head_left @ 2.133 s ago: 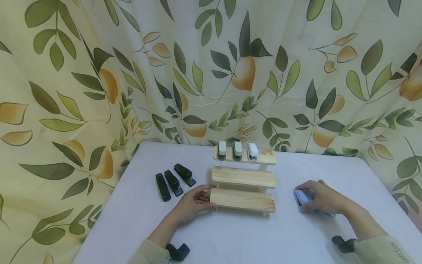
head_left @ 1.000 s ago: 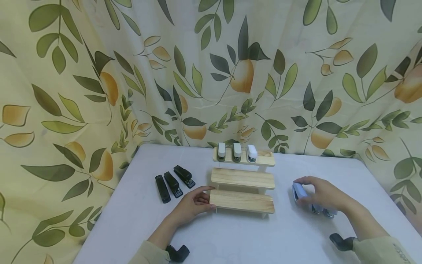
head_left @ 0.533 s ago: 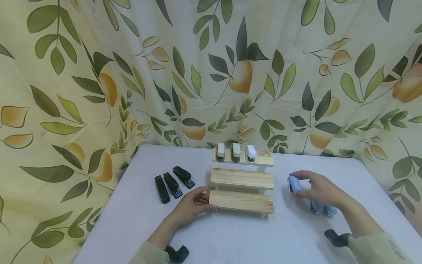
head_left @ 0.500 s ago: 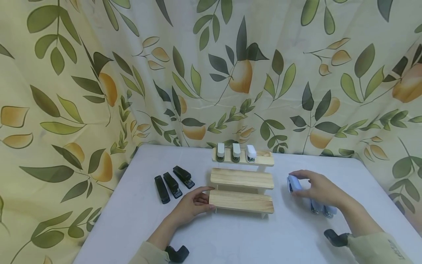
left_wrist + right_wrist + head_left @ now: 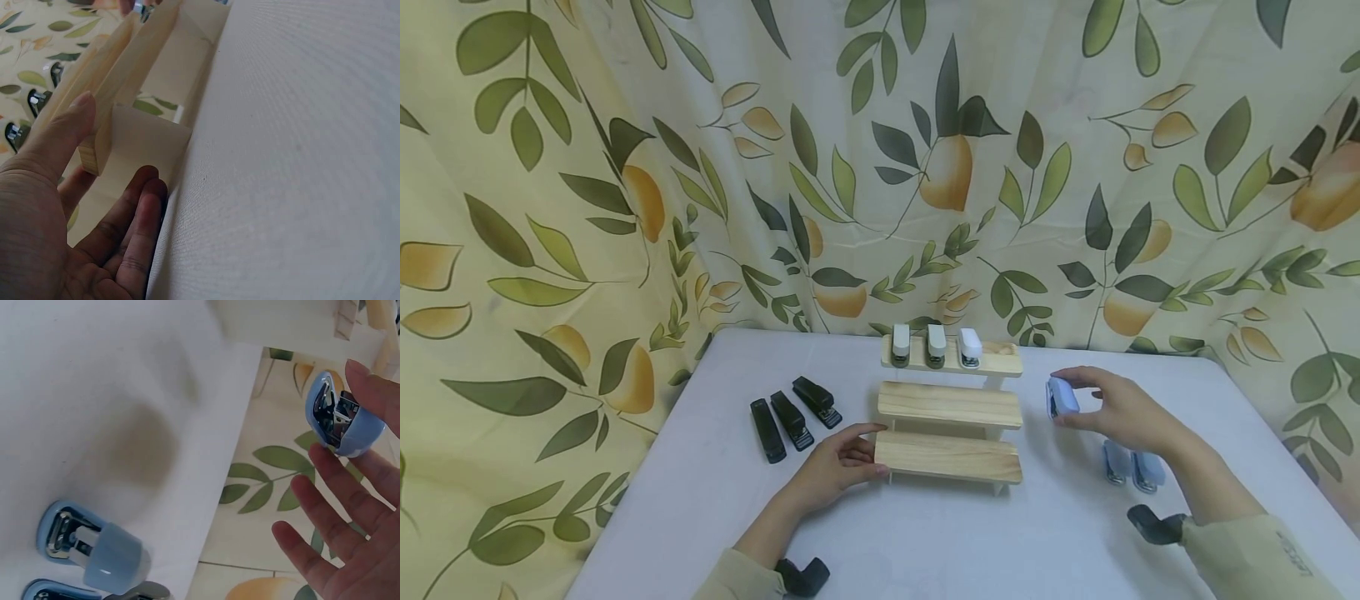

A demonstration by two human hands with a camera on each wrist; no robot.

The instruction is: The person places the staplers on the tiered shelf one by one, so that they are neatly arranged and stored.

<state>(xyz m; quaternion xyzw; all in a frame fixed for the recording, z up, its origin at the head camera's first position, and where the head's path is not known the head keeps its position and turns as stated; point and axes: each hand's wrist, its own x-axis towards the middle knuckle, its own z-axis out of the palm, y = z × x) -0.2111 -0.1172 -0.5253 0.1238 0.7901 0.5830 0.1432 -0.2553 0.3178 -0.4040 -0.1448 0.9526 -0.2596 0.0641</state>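
My right hand (image 5: 1123, 408) pinches a small light-blue stapler (image 5: 356, 428) between thumb and fingers, lifted above the table right of the stepped wooden display rack (image 5: 947, 457). Two more blue staplers (image 5: 1131, 467) lie on the table below that hand; in the right wrist view, one blue stapler (image 5: 115, 556) shows its metal front. At the rack's left end, my left hand (image 5: 831, 462) grips the lowest step, the thumb (image 5: 81, 106) on the board's edge and the other fingers beneath and behind it. Three pale staplers (image 5: 936, 346) stand in a row on the top step.
Three black staplers (image 5: 786, 417) lie side by side on the white-covered table (image 5: 925, 542), left of the rack. The rack's middle step (image 5: 951, 404) and lowest step are bare wood. A leaf-and-fruit patterned curtain (image 5: 850, 167) hangs behind and at the left.
My right hand has picked up one blue stapler, moving it up and leftward toward the rack, away from the other two. The left hand stays at the rack's end.
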